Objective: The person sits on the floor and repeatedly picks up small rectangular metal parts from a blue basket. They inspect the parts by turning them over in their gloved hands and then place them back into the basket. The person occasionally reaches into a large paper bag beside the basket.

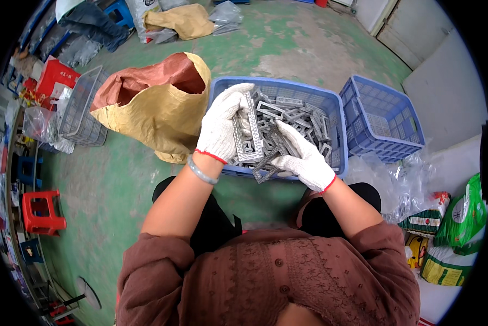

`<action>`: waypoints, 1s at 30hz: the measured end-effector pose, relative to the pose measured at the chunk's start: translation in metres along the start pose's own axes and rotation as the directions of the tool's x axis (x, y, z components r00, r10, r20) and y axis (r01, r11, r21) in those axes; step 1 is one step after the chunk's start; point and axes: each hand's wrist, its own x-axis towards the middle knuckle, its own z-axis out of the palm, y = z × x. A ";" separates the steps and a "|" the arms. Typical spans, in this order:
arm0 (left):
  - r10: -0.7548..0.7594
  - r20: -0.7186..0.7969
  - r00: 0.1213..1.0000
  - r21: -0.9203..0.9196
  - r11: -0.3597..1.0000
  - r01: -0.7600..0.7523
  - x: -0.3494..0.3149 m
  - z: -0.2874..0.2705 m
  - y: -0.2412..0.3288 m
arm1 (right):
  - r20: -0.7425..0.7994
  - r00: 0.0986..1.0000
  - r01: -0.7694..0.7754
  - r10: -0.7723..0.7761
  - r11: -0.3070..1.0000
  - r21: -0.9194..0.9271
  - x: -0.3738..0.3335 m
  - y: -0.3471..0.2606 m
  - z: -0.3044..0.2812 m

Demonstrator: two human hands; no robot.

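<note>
My left hand (pixel 218 127), in a white knit glove with a red cuff edge, grips a silver-grey rectangular metal frame (pixel 255 126) with a patterned surface. My right hand (pixel 309 164), gloved the same way, is closed around a darker grey rectangular frame (pixel 265 164); its fingers hide part of it, and I cannot tell whether a second piece is in the grip. Both hands are over a blue plastic crate (pixel 342 130), where many similar metal frames (pixel 293 111) lie in a loose heap. The two held frames are close together, near the crate's front edge.
An open brown paper sack (pixel 162 125) stands left of the crate. Stacked blue crates (pixel 385 138) stand to the right, with clear plastic bags (pixel 390 182) before them. A red stool (pixel 43 212) and a grey basket (pixel 83 117) are on the left; green bags (pixel 464 217) lie right.
</note>
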 end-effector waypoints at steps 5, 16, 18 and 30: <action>-0.012 -0.091 0.996 -0.005 1.000 0.012 -0.005 0.005 0.000 | -0.007 1.000 0.021 -0.021 1.000 -0.020 0.001 0.007 -0.008; 0.129 -0.106 0.986 0.060 0.991 -0.123 -0.011 0.020 0.030 | -0.028 1.000 -0.016 0.014 0.998 -0.063 0.003 -0.003 -0.009; 0.257 -0.088 0.962 0.234 0.944 -0.231 -0.012 0.029 0.057 | -0.045 0.999 0.024 -0.027 0.997 -0.076 0.006 0.001 -0.013; 0.502 -0.098 0.859 0.928 0.358 -0.103 0.037 -0.083 0.231 | -0.065 0.998 -0.022 0.021 1.000 -0.018 0.009 -0.021 -0.011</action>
